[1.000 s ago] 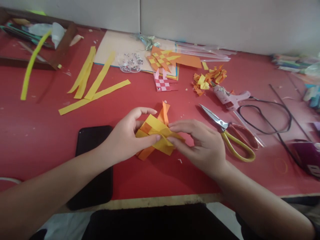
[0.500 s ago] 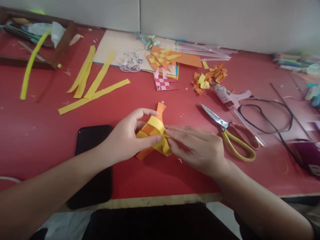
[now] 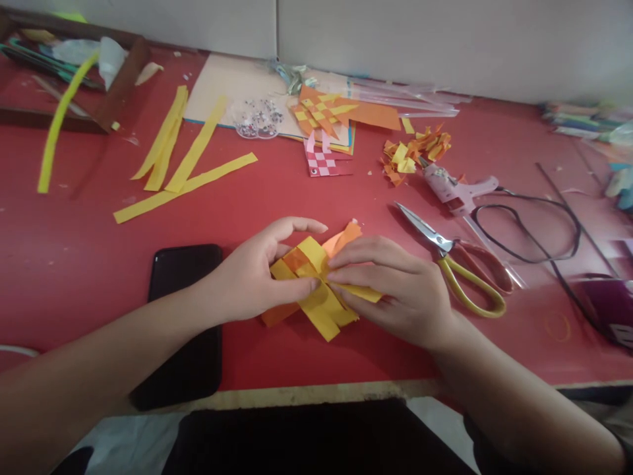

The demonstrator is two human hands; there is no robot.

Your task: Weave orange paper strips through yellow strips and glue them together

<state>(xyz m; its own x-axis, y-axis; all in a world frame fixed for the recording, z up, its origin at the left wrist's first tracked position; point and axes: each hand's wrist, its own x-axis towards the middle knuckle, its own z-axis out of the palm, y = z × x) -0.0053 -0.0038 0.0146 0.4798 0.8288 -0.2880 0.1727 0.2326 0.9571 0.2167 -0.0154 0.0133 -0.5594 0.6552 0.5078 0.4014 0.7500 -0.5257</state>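
Note:
A small weave of yellow and orange paper strips (image 3: 316,284) lies on the red table (image 3: 74,264) near its front edge. My left hand (image 3: 257,274) pinches the weave from the left, thumb and fingers closed on it. From the right, my right hand (image 3: 395,287) holds a yellow strip of the same weave between its fingertips. Loose strip ends stick out below and to the upper right of my fingers.
A black phone (image 3: 182,323) lies left of my hands. Yellow-handled scissors (image 3: 455,267) and a pink glue gun (image 3: 457,188) with its black cord lie to the right. Long yellow strips (image 3: 182,158), finished woven pieces (image 3: 321,115), googly eyes (image 3: 257,119) and paper scraps (image 3: 413,155) sit farther back.
The weave has turned and flattened; the orange ends that pointed up now lean to the right, and yellow ends have spread out below. My right hand has shifted its grip on a yellow strip.

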